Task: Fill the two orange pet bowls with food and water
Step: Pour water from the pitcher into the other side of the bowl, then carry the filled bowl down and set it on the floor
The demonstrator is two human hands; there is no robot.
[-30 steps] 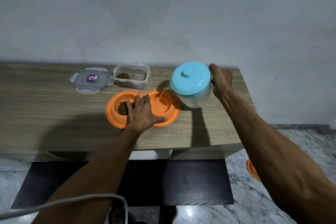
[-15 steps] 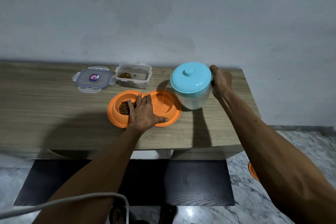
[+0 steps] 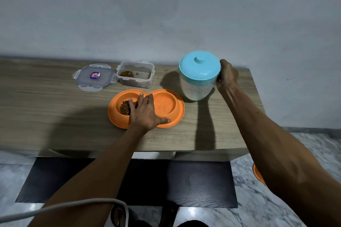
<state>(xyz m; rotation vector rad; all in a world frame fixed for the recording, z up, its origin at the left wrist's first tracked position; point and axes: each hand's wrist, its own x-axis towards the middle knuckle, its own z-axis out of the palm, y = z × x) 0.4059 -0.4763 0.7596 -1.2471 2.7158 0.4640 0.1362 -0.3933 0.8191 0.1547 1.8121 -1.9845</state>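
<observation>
An orange dish (image 3: 178,114) with two bowls lies on the wooden bench (image 3: 46,97), near its front edge and toward the right end. The left bowl (image 3: 117,102) holds a heap of brown kibble (image 3: 124,109). The right bowl (image 3: 166,105) has a glossy bottom with a faint raised pattern; I cannot tell whether water lies in it.

The left hand (image 3: 144,114) rests flat on the middle of the dish, palm down. Its fingers (image 3: 141,100) are straight and spread, reaching over the ridge between the bowls and partly over the kibble. The thumb lies along the near rim of the right bowl.

The right hand (image 3: 227,76) is at the right side of a pale jug (image 3: 197,89) with a blue lid (image 3: 200,66). Its fingers are curled, gripping the jug at the lid's edge; the handle itself is hidden. The jug is just right of the dish and behind it, nearly upright with a slight tilt. Whether its base touches the bench I cannot tell.

Behind the dish stands a clear box (image 3: 136,83) with a little kibble in one corner. Its clear lid (image 3: 95,79), bearing a small blue sticker, lies flat just left of it, touching or nearly so.

A grey wall (image 3: 166,14) rises behind the bench. Below it, a dark panel (image 3: 184,180) lies on the marble floor (image 3: 267,208), an orange disc (image 3: 257,172) shows past the right forearm, and a white cable (image 3: 64,206) crosses the bottom left corner.
</observation>
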